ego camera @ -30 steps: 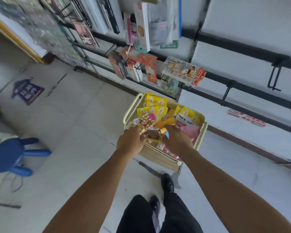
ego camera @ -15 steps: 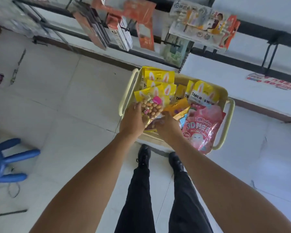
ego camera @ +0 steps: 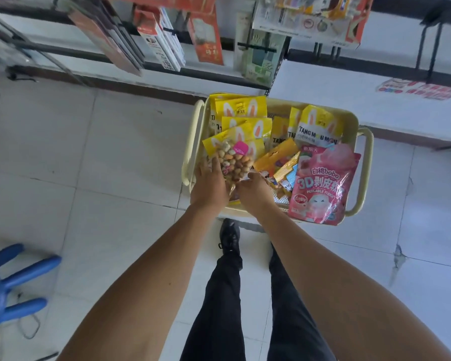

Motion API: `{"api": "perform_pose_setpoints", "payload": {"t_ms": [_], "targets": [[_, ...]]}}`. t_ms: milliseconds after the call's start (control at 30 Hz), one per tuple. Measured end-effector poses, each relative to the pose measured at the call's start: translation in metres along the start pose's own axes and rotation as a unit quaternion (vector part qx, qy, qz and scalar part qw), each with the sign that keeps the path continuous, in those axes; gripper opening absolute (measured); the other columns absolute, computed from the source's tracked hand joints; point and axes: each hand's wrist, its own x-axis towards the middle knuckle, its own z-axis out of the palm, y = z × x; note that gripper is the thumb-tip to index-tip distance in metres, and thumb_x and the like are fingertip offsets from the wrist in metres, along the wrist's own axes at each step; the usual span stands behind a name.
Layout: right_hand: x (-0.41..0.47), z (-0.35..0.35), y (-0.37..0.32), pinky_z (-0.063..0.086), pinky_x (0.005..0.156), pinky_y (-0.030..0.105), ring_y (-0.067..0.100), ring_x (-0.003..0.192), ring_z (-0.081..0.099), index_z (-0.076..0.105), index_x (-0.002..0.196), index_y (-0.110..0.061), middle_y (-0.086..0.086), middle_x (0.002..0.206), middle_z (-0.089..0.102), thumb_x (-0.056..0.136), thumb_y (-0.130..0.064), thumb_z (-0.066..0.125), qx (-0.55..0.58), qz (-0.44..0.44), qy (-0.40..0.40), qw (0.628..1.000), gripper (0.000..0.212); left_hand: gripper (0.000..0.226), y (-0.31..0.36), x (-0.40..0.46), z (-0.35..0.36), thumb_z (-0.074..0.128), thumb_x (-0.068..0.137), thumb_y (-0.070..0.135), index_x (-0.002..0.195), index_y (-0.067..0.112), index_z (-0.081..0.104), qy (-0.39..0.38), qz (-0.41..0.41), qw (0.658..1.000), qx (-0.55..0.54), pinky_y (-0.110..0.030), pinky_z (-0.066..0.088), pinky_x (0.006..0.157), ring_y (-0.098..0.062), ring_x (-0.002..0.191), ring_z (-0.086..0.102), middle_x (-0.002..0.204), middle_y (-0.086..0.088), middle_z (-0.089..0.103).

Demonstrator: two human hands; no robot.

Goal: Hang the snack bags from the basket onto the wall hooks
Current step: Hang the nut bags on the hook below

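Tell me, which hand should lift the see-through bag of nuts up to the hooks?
Probably the left hand: its fingers already lie along the clear nut bag, while the right hand only reaches its bottom corner.

The yellow bag [ego camera: 319,126] reads "TANG MOU MOU"; the pink bag [ego camera: 323,183] "3D", "PEELABLE FUDGE".

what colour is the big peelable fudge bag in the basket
Pink, seen in the head view: the peelable fudge bag.

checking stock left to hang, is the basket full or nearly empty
Still well filled. The basket holds several yellow bunny-ear bags, a pink peach fudge bag and the clear nut bag both hands grip.
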Motion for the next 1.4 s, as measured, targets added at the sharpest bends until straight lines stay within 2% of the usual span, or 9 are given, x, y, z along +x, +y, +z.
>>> {"api": "perform_pose_setpoints", "payload": {"t_ms": [233, 467, 600, 700, 867, 967, 1100, 1267, 1400], "targets": [[0.015, 0.000, 0.010, 0.043, 0.062, 0.029, 0.024, 0.076, 0.062, 0.059, 0.093, -0.016, -0.001, 0.082, 0.067, 0.087, -0.017, 0.051, 0.003, 0.002, -0.003, 1.000, 0.010, 0.081, -0.010, 0.008, 0.008, 0.064, 0.096, 0.028, 0.156, 0.005, 0.015, 0.008, -0.001, 0.999, -0.049, -0.050, 0.033, 0.112, -0.039, 0.143, 0.028, 0.153, -0.021, 0.033], [0.003, -0.003, 0.017, 0.048, 0.066, 0.033, 0.019, 0.070, 0.059, 0.060, 0.081, -0.026, -0.005, 0.074, 0.063, 0.093, -0.021, 0.060, 0.043, -0.060, 0.011, 0.997, 0.013, 0.060, -0.017, 0.002, 0.004, 0.073, 0.088, 0.033, 0.138, 0.010, 0.048, 0.025, -0.028, 0.983, -0.182, -0.048, 0.048, 0.098, -0.032, 0.123, 0.053, 0.131, -0.012, 0.056], [-0.009, -0.011, 0.010, 0.057, 0.077, 0.047, 0.025, 0.079, 0.065, 0.053, 0.094, -0.019, -0.002, 0.085, 0.061, 0.089, -0.016, 0.065, 0.098, -0.040, 0.008, 0.994, 0.013, 0.053, -0.013, -0.014, -0.020, 0.073, 0.090, 0.027, 0.135, 0.018, 0.047, 0.030, 0.000, 0.962, -0.271, -0.035, 0.050, 0.081, -0.023, 0.099, 0.062, 0.118, 0.001, 0.058], [-0.025, -0.026, -0.001, 0.057, 0.065, 0.038, 0.018, 0.066, 0.063, 0.059, 0.090, -0.015, 0.003, 0.079, 0.063, 0.088, -0.008, 0.067, 0.122, -0.055, -0.026, 0.991, 0.011, 0.048, -0.010, -0.028, -0.047, 0.073, 0.089, 0.030, 0.130, 0.030, 0.047, -0.002, 0.015, 0.961, -0.278, -0.035, 0.052, 0.073, -0.022, 0.086, 0.065, 0.113, 0.003, 0.063], [-0.059, -0.073, -0.020, 0.052, 0.060, 0.025, 0.009, 0.072, 0.070, 0.057, 0.117, -0.010, 0.004, 0.097, 0.071, 0.094, -0.031, 0.065, 0.113, -0.092, -0.018, 0.989, 0.032, 0.047, 0.010, -0.055, -0.117, 0.076, 0.087, 0.021, 0.124, 0.034, 0.050, -0.037, 0.055, 0.945, -0.320, -0.046, 0.057, 0.084, -0.025, 0.094, 0.070, 0.106, 0.003, 0.065], [-0.088, -0.111, -0.044, 0.058, 0.075, 0.039, 0.016, 0.086, 0.072, 0.054, 0.128, -0.007, 0.006, 0.103, 0.071, 0.097, -0.036, 0.062, 0.176, -0.136, 0.031, 0.974, 0.043, 0.051, 0.035, -0.075, -0.155, 0.076, 0.087, 0.022, 0.131, 0.031, 0.050, -0.027, 0.105, 0.938, -0.329, -0.046, 0.056, 0.088, -0.020, 0.099, 0.065, 0.122, 0.000, 0.059], [-0.138, -0.164, -0.079, 0.058, 0.077, 0.037, 0.020, 0.094, 0.071, 0.061, 0.120, -0.016, 0.004, 0.103, 0.074, 0.098, -0.035, 0.060, 0.210, -0.220, 0.072, 0.950, 0.029, 0.049, 0.077, -0.111, -0.184, 0.077, 0.087, 0.024, 0.125, 0.036, 0.048, -0.027, 0.167, 0.921, -0.351, -0.037, 0.049, 0.095, -0.010, 0.105, 0.058, 0.129, 0.001, 0.055], [-0.202, -0.234, -0.091, 0.054, 0.073, 0.032, 0.016, 0.083, 0.066, 0.065, 0.104, -0.019, 0.008, 0.093, 0.072, 0.098, -0.023, 0.060, 0.230, -0.302, 0.099, 0.920, 0.009, 0.048, 0.136, -0.164, -0.196, 0.075, 0.090, 0.020, 0.124, 0.040, 0.046, -0.006, 0.235, 0.885, -0.402, -0.013, 0.044, 0.075, 0.006, 0.103, 0.055, 0.115, 0.020, 0.056], [-0.258, -0.289, -0.075, 0.057, 0.074, 0.032, 0.019, 0.081, 0.066, 0.065, 0.101, -0.012, 0.011, 0.092, 0.069, 0.098, -0.018, 0.061, 0.256, -0.345, 0.120, 0.895, 0.008, 0.059, 0.180, -0.202, -0.190, 0.082, 0.082, 0.023, 0.125, 0.049, 0.051, -0.002, 0.264, 0.860, -0.436, -0.024, 0.052, 0.091, -0.006, 0.114, 0.061, 0.128, 0.004, 0.062]]}}
